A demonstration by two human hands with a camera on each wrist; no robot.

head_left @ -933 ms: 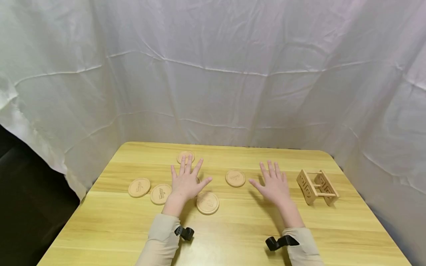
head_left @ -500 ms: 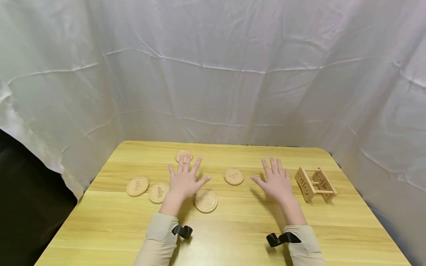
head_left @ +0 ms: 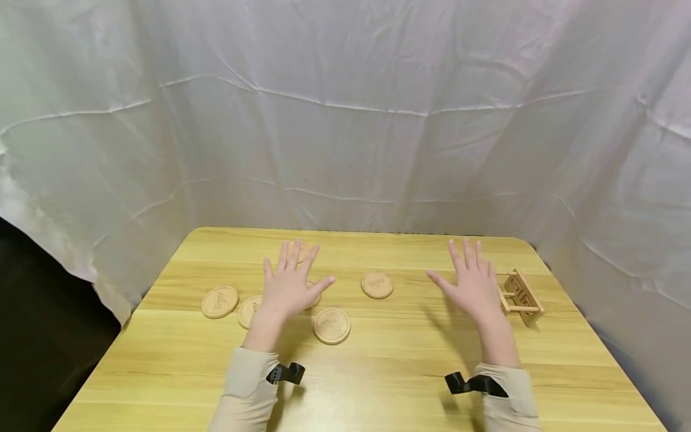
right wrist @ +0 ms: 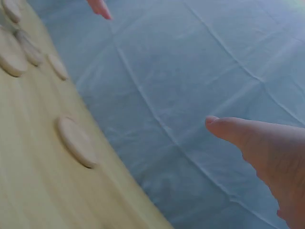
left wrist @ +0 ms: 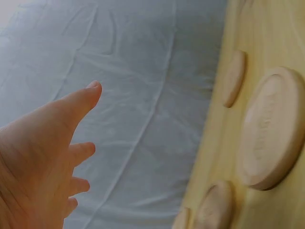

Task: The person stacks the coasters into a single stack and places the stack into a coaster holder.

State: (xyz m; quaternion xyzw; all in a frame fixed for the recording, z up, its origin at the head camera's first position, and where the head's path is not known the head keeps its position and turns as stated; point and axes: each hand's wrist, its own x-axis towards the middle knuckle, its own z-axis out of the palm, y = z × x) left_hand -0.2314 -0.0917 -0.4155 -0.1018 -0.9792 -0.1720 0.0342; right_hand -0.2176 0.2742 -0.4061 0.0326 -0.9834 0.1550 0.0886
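My left hand (head_left: 287, 289) hovers above the table with its fingers spread, holding nothing. Around and below it lie round wooden coasters: one at the far left (head_left: 220, 302), one partly hidden by my wrist (head_left: 248, 312), one nearest me (head_left: 332, 326). Another coaster (head_left: 299, 252) at the back and one behind my thumb (head_left: 312, 295) are partly covered. Between the hands is a further coaster (head_left: 376, 284). My right hand (head_left: 475, 289), also spread and holding nothing, is raised in front of a small wooden coaster rack (head_left: 523, 297), hiding its left side.
The wood-grain table (head_left: 388, 378) has rounded far corners. A pale cloth curtain (head_left: 345, 150) hangs behind it and along both sides. Black wrist straps with cameras (head_left: 286, 373) sit on the sleeves. A dark area (head_left: 48, 336) shows beyond the table's left edge.
My right hand has moved right and up, now covering part of the rack. My left hand has shifted slightly left and up. The view has tilted a little; the coasters stay put.
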